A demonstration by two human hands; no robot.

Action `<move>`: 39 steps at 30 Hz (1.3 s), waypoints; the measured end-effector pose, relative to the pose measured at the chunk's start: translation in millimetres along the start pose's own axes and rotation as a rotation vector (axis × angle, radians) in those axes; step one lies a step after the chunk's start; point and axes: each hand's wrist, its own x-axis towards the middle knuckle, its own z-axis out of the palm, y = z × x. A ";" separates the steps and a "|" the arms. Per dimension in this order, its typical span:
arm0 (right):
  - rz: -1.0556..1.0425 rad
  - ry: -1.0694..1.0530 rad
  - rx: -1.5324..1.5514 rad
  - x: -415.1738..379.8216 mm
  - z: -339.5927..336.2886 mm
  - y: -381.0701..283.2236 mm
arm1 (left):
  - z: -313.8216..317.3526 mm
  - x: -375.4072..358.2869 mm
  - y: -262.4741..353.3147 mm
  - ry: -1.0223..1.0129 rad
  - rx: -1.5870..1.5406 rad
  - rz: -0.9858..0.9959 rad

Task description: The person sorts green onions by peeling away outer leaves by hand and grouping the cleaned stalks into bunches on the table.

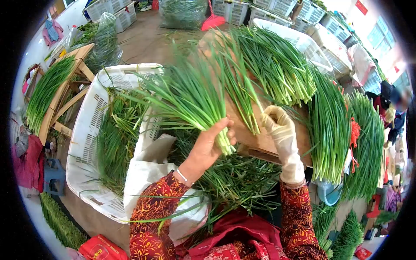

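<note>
My left hand (pixel 211 138), bare with a bracelet at the wrist, is closed around a bunch of garlic chives (pixel 195 102). Their pale stem ends stick out below the fist, and the green leaves fan up and left, slightly blurred. My right hand (pixel 279 130) wears a cream glove, its fingers pinched on the lower end of a chive stalk (pixel 253 92). Just left of the glove, a few loose chives (pixel 247 115) lie on the wooden board (pixel 236 115). A thick pile of chives (pixel 277 65) rests on the board's far side.
At left stands a white crate (pixel 80 151) holding chives. More chives (pixel 225 182) lie below my hands, beside a white sack (pixel 149 175). Further chive bundles (pixel 329 134) line the right, near red ties (pixel 354 132) and a light-blue container (pixel 329 193). Stacked crates (pixel 236 12) stand behind.
</note>
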 end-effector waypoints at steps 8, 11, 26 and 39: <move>0.132 -0.183 -0.156 -17.9 26.0 -4.8 | 1.8 -4.5 2.4 0.089 0.206 -0.009; 0.140 -0.086 -0.325 -13.9 2.6 -3.4 | -2.9 -1.3 17.0 -0.011 0.261 0.033; 0.119 -0.075 -1.052 15.0 -9.1 8.9 | -3.4 4.8 18.2 -0.038 0.128 0.115; 0.164 -0.027 -0.906 14.2 -15.3 14.6 | -5.7 4.3 13.4 -0.029 0.118 0.088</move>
